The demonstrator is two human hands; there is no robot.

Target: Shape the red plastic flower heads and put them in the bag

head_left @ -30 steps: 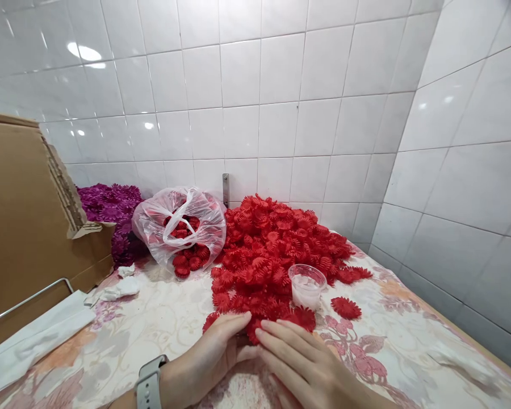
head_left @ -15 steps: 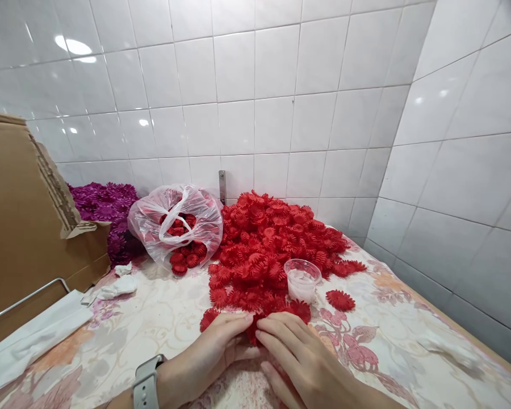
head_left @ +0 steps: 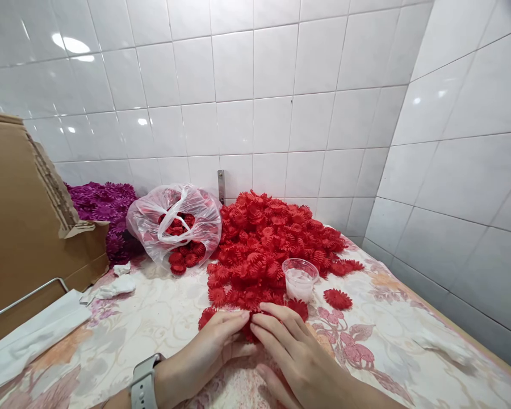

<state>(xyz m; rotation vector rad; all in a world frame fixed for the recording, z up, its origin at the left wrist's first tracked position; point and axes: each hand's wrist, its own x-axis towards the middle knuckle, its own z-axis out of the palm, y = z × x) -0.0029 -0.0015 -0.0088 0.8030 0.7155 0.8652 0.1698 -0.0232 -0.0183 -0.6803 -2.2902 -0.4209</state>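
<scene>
In front of me, my left hand (head_left: 210,347) and my right hand (head_left: 298,352) meet over a small red artificial flower (head_left: 248,333). The left thumb and fingers pinch it from one side, while bent right fingers press on it from the other. Most of the flower is hidden behind the fingers. Just beyond my hands spreads a big heap of red artificial flowers (head_left: 276,233). A clear plastic cup (head_left: 298,282) with whitish contents stands at its front edge. To the cup's right lies a single loose red flower (head_left: 338,299).
A tied clear plastic bag (head_left: 153,227) of red flowers sits left of the heap, with purple flowers (head_left: 102,201) behind it. A cardboard box (head_left: 29,238) stands at far left, near crumpled white tissue (head_left: 113,287). The floral tablecloth (head_left: 153,318) reaches the tiled wall (head_left: 272,122).
My right fingers have shifted slightly over the flower, the index finger lifting and spreading from the others. The left hand stays nearly in place, still pinching. The view has moved slightly.
</scene>
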